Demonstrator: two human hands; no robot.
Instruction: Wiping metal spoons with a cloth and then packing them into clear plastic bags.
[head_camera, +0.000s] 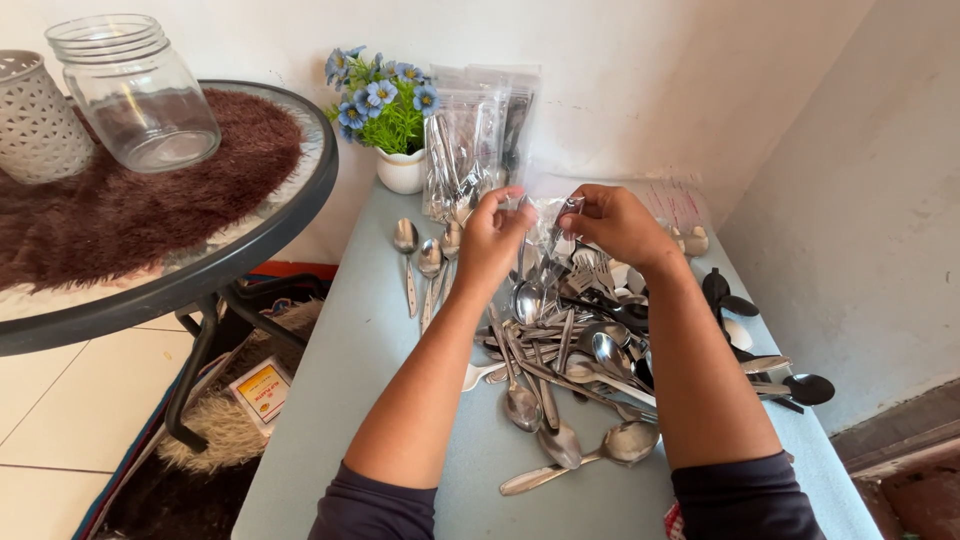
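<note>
While a heap of metal spoons and forks (570, 350) lies spread on the pale blue table (330, 400), the left hand (490, 240) and right hand (615, 222) pinch the two sides of a small clear plastic bag (548, 225) held just above the pile, fingers closed on its edges. More filled bags (470, 150) lean against the wall beside a pot of blue flowers (385, 110). A glass jar (135, 90) stands on the round side table (250, 250).

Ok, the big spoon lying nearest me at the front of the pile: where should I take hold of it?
Take the big spoon by its handle, coming from the front left. The handle end points out over bare table, free of the cutlery pile, while the bowl lies against other spoons on the right.
</note>
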